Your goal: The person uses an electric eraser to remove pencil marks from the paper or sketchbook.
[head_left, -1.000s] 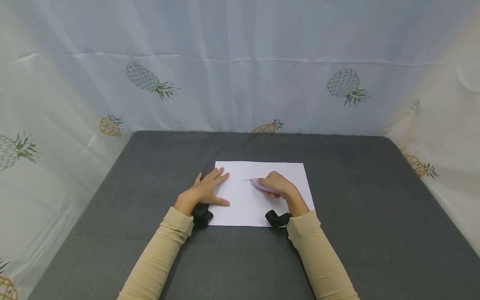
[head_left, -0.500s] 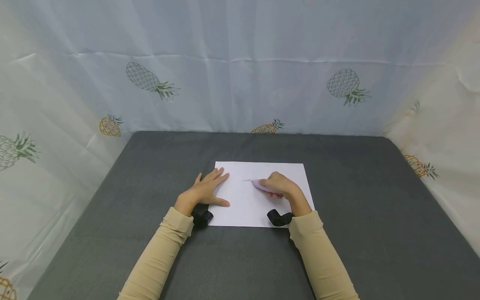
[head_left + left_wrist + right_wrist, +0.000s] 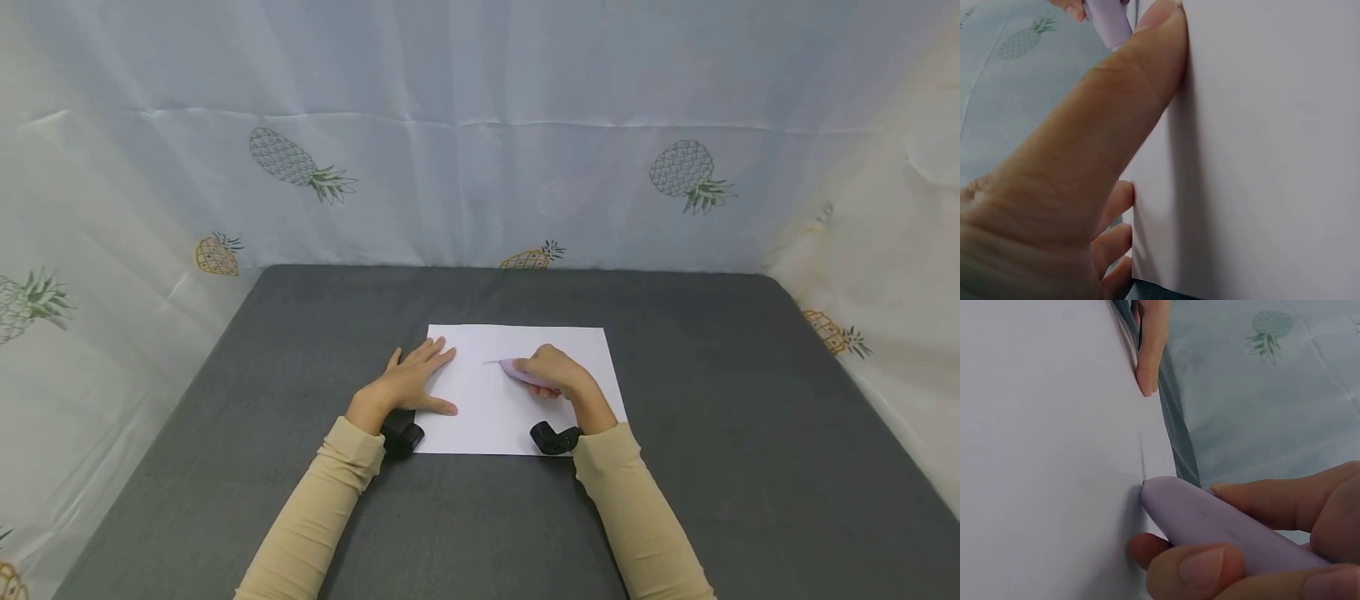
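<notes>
A white sheet of paper (image 3: pixel 480 425) lies on the dark table. My left hand (image 3: pixel 407 382) rests on its left part with the fingers spread. In the left wrist view the thumb (image 3: pixel 1110 94) lies along the sheet. My right hand (image 3: pixel 557 369) grips a thick lilac pen-shaped tool (image 3: pixel 1210 519), fingers and thumb curled round its body. The tool's tapered end meets the sheet at one end of a thin grey line (image 3: pixel 1142 453). The exact kind of tool does not show.
The dark grey table (image 3: pixel 712 400) reaches well beyond the sheet on all sides. A pale curtain (image 3: pixel 465 183) printed with pineapples hangs behind it and at both sides. Black wrist devices (image 3: pixel 553 438) sit at both wrists, close over the sheet's near edge.
My right hand with the lilac tool has shifted slightly right, then back left along the line. The left hand stays in place on the sheet.
</notes>
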Available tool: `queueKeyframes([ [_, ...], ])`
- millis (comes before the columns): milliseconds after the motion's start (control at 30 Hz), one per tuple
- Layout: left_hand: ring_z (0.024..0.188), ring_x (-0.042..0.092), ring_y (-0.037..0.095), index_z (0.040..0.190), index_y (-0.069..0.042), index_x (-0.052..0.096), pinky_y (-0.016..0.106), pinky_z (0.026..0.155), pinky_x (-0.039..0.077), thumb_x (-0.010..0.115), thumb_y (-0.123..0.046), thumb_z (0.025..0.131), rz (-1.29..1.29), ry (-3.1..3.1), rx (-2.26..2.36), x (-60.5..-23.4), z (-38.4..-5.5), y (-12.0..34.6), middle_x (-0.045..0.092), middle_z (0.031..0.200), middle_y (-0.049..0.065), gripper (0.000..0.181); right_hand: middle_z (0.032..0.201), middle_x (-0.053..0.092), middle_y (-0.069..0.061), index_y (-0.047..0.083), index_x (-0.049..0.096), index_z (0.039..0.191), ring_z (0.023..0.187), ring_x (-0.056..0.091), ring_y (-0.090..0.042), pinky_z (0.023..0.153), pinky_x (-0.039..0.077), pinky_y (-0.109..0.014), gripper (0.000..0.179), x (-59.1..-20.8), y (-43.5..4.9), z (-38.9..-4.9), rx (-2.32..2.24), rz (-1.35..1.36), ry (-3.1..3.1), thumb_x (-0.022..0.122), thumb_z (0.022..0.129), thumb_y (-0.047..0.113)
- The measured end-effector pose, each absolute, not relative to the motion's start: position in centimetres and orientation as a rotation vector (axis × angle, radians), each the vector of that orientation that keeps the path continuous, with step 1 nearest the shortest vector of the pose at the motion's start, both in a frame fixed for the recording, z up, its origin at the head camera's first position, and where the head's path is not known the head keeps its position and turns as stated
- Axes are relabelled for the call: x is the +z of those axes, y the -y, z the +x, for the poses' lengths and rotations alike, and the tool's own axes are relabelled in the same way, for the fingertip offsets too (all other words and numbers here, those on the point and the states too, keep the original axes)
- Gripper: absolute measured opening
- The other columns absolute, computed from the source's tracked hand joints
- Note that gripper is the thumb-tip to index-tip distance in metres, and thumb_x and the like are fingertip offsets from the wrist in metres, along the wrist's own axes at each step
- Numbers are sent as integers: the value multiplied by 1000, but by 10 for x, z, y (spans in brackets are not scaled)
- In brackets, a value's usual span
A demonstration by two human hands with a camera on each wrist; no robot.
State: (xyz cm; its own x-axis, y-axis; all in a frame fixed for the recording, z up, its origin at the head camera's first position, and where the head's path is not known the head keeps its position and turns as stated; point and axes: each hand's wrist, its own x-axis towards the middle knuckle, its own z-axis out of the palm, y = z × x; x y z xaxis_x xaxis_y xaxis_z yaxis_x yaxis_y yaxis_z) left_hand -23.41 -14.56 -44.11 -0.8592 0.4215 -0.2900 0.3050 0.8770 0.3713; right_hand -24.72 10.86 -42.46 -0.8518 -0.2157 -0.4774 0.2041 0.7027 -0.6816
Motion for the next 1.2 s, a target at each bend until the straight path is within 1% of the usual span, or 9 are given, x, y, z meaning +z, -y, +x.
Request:
queueKeyframes([
  [267,154,9,33,154,-15,24,69,117,3,76,-48,77,544,-2690,448,-441,-232,145,12,165,11,98,45,44,3,7,53,64,39,33,-7,41,31,-20,40,-426,-106,-245,-1038,-7,-2393,50,96,30],
  [567,154,9,33,154,-15,24,70,117,3,76,-48,77,550,-2691,441,-440,-233,145,12,165,11,99,46,44,3,7,52,63,40,34,-8,42,31,-21,40,-426,-106,-246,-1036,-17,-2383,50,96,30],
  [800,154,9,33,154,-16,24,70,117,4,76,-49,77,556,-2694,440,-441,-233,145,12,165,11,99,46,44,2,8,53,60,40,35,-9,41,30,-22,44,-424,-104,-245,-942,-1,-2423,49,96,32],
  [1000,154,9,33,154,-16,23,70,117,4,76,-50,77,551,-2697,427,-442,-233,146,12,165,11,99,46,45,2,9,53,60,40,35,-9,41,31,-21,42,-425,-104,-246,-981,-20,-2412,50,95,32],
  [1200,154,9,32,154,-16,23,70,117,3,76,-50,77,547,-2693,430,-442,-234,146,11,165,10,100,46,45,2,8,54,60,40,35,-10,41,30,-22,44,-424,-107,-247,-923,-32,-2424,50,95,33],
])
